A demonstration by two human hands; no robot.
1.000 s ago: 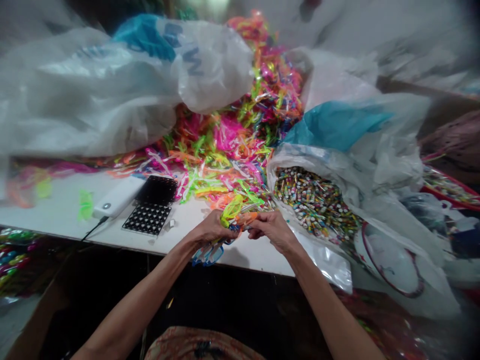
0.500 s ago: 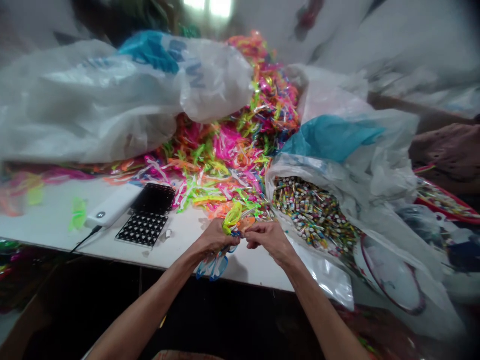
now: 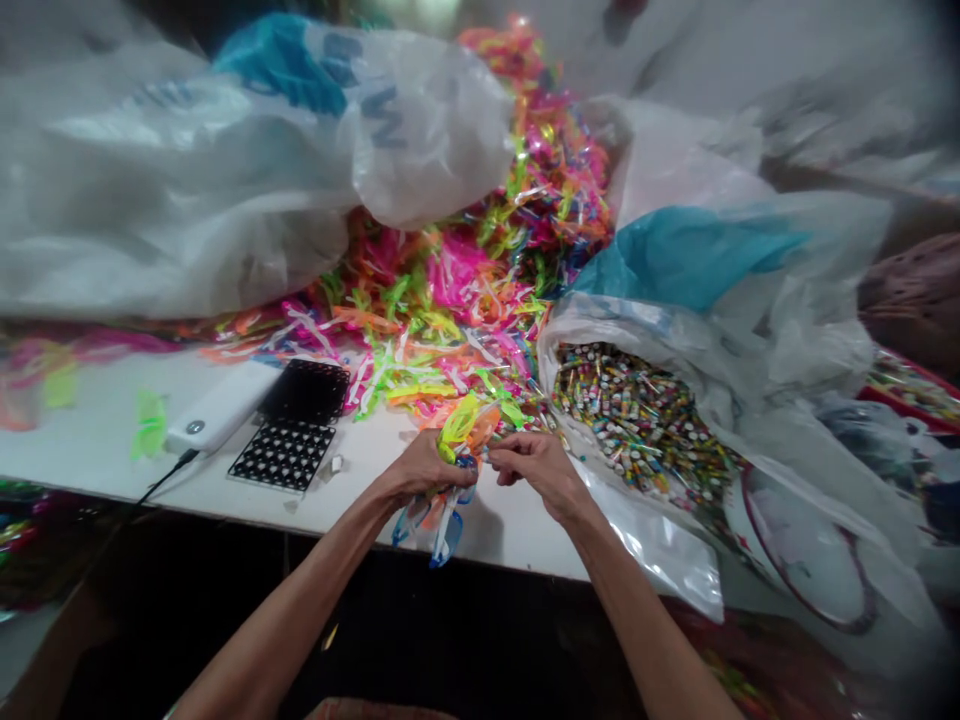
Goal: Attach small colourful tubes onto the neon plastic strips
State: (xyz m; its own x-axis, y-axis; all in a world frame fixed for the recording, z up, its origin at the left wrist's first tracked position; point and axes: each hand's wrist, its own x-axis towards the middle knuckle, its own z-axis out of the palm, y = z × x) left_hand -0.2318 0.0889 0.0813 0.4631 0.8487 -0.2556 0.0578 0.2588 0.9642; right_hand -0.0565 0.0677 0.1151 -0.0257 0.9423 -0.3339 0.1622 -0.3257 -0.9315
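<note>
My left hand [image 3: 429, 465] is closed around a bunch of toy plastic glasses. Yellow-green glasses [image 3: 459, 420] and an orange piece stick up above its fingers, while blue glasses [image 3: 448, 535] with white arms hang below. Just right of the bunch, my right hand [image 3: 536, 470] is closed in a pinch, thumb against forefinger. A tiny pale thing shows at those fingertips, too small to name. Both hands are above the front edge of the white table [image 3: 360, 505]. Behind them spreads a large heap of neon plastic glasses [image 3: 450, 330], some with white arms.
An open plastic bag [image 3: 551, 360] at right holds many small multicoloured cylinders [image 3: 637, 410]. Beside it are a white basin [image 3: 802, 550] and a clear plastic sheet [image 3: 660, 550]. A white power bank [image 3: 217, 405] with a cable and a black perforated tray [image 3: 281, 455] lie left.
My right fingertips have drawn slightly away from the bunch. The glasses in my left hand have tilted, and the blue pair hangs a little lower. The view has shifted slightly.
</note>
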